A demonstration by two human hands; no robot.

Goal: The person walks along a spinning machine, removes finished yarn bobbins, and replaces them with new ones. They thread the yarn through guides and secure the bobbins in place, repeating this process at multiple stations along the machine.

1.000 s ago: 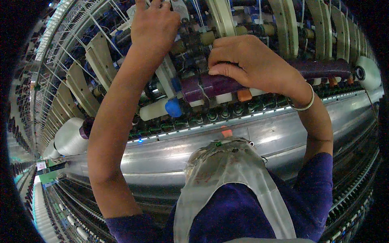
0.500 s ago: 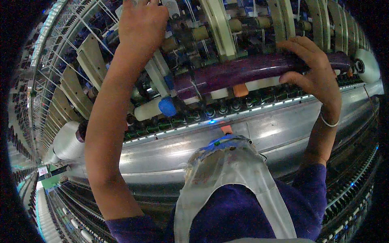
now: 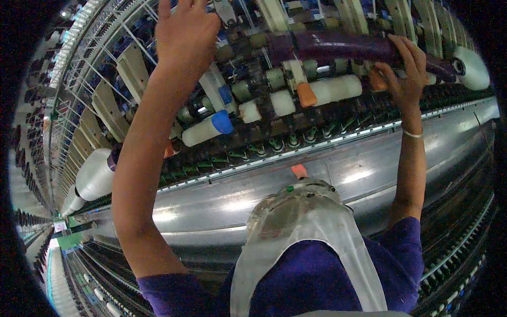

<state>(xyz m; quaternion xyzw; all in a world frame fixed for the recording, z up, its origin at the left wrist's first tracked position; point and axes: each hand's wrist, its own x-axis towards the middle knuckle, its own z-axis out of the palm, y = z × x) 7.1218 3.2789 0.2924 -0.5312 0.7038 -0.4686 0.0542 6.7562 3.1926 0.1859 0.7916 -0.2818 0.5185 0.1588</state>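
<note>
Right hand [image 3: 404,68] fingers curled over the long purple roller [image 3: 343,46]; left hand [image 3: 186,29] pressed up among the machine's bobbins [image 3: 208,128], grip hidden.

small pale sign [image 3: 59,226], far left

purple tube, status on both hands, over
Right hand gripping the purple tube up on the machine. Left hand raised among the upper levers, grip unclear. Nothing blocking.
</note>
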